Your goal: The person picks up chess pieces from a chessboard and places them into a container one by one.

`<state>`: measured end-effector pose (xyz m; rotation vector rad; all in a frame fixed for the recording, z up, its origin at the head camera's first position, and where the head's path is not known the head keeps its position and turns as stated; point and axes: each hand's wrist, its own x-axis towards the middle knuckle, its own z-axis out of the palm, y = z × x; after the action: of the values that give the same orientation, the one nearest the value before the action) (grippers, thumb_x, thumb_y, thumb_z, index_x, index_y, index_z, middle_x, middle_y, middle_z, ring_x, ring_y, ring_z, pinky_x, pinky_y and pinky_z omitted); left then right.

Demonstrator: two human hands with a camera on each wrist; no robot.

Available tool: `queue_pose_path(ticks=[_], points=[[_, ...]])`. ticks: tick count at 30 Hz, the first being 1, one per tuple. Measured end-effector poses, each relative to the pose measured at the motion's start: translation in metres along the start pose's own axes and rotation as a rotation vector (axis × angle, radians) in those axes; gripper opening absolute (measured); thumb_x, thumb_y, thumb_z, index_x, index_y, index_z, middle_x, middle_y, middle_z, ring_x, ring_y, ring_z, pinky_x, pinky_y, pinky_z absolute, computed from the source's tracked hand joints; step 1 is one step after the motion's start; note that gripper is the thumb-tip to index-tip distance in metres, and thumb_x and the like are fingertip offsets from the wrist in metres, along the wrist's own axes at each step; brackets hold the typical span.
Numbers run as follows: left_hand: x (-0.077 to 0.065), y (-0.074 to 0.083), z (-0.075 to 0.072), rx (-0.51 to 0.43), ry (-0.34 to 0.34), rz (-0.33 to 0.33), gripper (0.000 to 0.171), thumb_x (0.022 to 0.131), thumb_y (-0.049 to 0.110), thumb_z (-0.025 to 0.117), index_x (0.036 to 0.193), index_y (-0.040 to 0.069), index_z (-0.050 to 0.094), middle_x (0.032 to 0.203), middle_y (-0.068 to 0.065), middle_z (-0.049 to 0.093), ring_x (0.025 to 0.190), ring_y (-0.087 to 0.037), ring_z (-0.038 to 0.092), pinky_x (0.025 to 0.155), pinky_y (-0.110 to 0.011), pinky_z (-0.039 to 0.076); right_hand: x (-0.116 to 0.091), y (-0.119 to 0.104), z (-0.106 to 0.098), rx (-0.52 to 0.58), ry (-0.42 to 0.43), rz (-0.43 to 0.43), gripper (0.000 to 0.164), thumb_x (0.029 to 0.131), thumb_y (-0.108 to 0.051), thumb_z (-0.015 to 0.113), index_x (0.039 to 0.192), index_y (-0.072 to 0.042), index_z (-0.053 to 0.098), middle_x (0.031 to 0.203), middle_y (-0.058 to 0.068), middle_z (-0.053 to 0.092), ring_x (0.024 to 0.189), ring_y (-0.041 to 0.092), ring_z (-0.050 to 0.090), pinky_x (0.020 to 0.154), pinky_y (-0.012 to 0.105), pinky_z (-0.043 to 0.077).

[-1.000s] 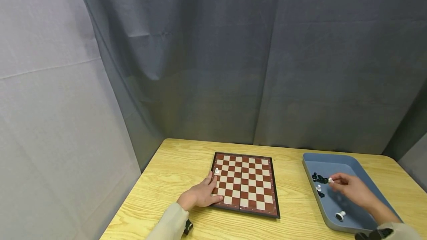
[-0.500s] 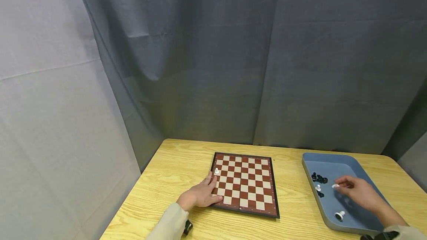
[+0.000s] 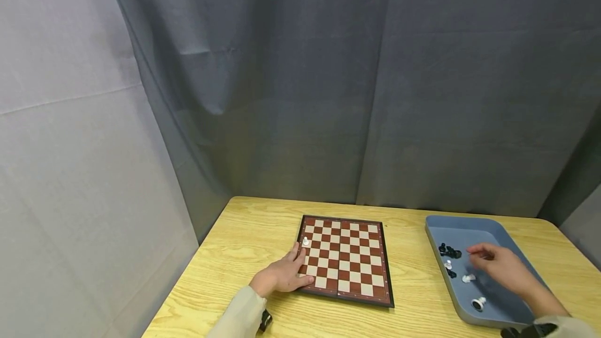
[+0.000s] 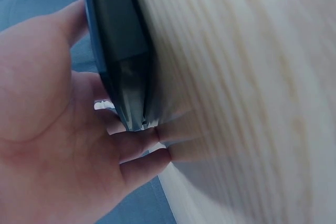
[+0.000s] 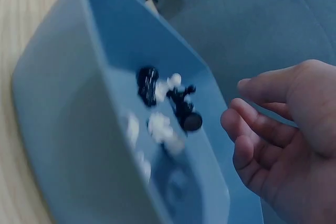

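Note:
My left hand [image 3: 280, 274] lies with straight fingers over the near left corner of a red-and-white chessboard [image 3: 349, 296]. In the left wrist view its fingers reach along the board's dark edge [image 4: 126, 66] down to the tabletop. A white pawn [image 3: 305, 241] stands on the board just beyond those fingertips. My right hand [image 3: 500, 267] hovers over a blue tray [image 3: 490, 223], fingers loosely bent and nothing between them. Below it a white chess piece [image 3: 468, 278] lies on its side. Black chess pieces [image 3: 451, 251] cluster by the tray's left wall.
Another white piece [image 3: 479, 303] lies at the tray's near end, its dark base showing. A small white pawn [image 3: 448, 264] is by the left wall beside a black piece [image 3: 451, 274]. Wooden tabletop [image 3: 408, 254] separates board and tray. A grey curtain [image 3: 300, 93] hangs behind.
My right hand drew a white chess piece away from the black cluster, then let it go; it now lies in the tray's middle. The left hand and board stayed put.

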<state>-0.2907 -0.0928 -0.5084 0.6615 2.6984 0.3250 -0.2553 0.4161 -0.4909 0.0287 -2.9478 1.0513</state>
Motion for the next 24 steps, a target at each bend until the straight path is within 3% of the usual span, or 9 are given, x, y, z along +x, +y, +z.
queue_pose_path(ticks=[9, 15, 24], points=[[0.001, 0.001, 0.0, 0.017, -0.002, -0.003, 0.081, 0.094, 0.059, 0.041, 0.153, 0.008, 0.016, 0.158, -0.012, 0.0, 0.142, -0.026, 0.016, 0.101, -0.04, 0.037, 0.012, -0.038, 0.018, 0.108, -0.042, -0.049, 0.043, 0.096, -0.029, 0.057, 0.12, 0.006, 0.056, 0.102, 0.016, 0.063, 0.088, 0.029, 0.062, 0.069, 0.042, 0.05], [0.0, 0.002, 0.001, 0.027, 0.011, -0.009, 0.082, 0.094, 0.059, 0.041, 0.153, 0.008, 0.016, 0.158, -0.013, 0.0, 0.142, -0.025, 0.017, 0.101, -0.039, 0.038, 0.024, -0.061, 0.039, 0.139, -0.049, -0.117, 0.039, 0.097, -0.027, 0.057, 0.12, 0.004, 0.056, 0.103, 0.015, 0.062, 0.087, 0.025, 0.059, 0.069, 0.041, 0.049], [0.0, 0.004, 0.0, 0.056, 0.023, -0.023, 0.082, 0.094, 0.06, 0.042, 0.152, 0.008, 0.018, 0.158, -0.014, 0.002, 0.141, -0.026, 0.019, 0.101, -0.039, 0.038, 0.039, -0.091, 0.069, 0.183, -0.021, -0.216, 0.023, 0.095, -0.013, 0.058, 0.112, 0.002, 0.06, 0.093, 0.008, 0.061, 0.082, 0.024, 0.058, 0.067, 0.041, 0.049]])
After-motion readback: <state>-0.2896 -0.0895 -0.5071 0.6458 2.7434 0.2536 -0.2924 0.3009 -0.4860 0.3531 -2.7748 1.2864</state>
